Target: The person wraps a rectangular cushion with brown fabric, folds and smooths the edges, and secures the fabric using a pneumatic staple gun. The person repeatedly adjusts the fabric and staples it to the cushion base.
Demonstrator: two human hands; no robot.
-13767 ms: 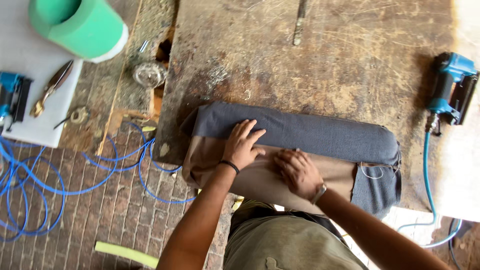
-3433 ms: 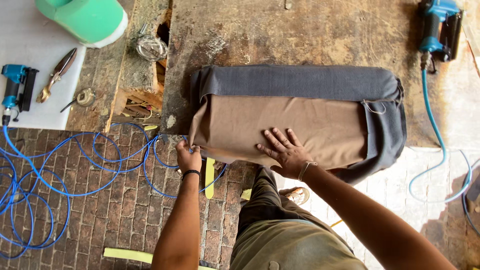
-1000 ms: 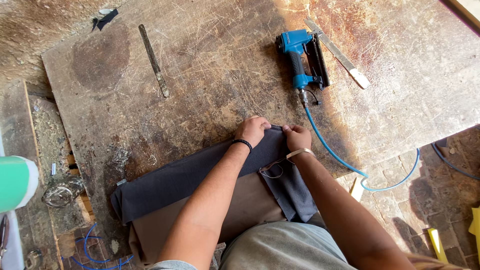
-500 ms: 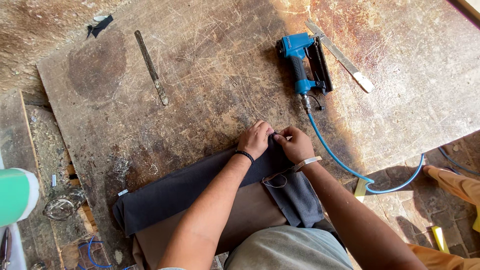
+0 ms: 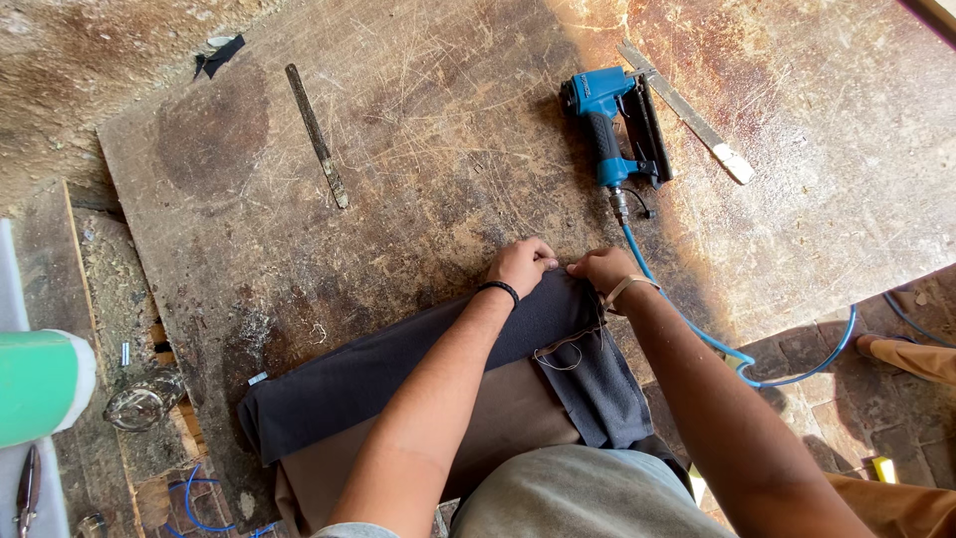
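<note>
The upholstered cushion [image 5: 418, 399] lies along the near edge of the scarred wooden worktop [image 5: 448, 149], right in front of the person – dark grey fabric [image 5: 398, 364] wrapped over the top side, tan backing [image 5: 498, 428] showing underneath. Both hands are bunched together at its far right corner. The left hand [image 5: 520, 266], black band on the wrist, has its fingers curled shut and pinching the grey fabric at the edge. The right hand [image 5: 600, 269] sits just beside it, almost touching, fingers also closed down on the same fold of fabric. A loose flap of the grey cloth [image 5: 597, 384] hangs back toward the person, with a bit of pale thread [image 5: 558, 354] looped on it.

Just beyond the hands there's a blue pneumatic stapler [image 5: 612, 125] lying on its side, its blue air hose [image 5: 717, 344] running past the right wrist and off the worktop edge to the brick floor [image 5: 846, 399]. A flat metal strip with a pale end [image 5: 687, 115] lies next to the stapler. Further left – well apart from the hands – a long thin metal file [image 5: 317, 134] and a scrap of black material [image 5: 219, 57]. Off the worktop's left side, a green roll [image 5: 40, 384] and a small glass jar [image 5: 144, 403].
</note>
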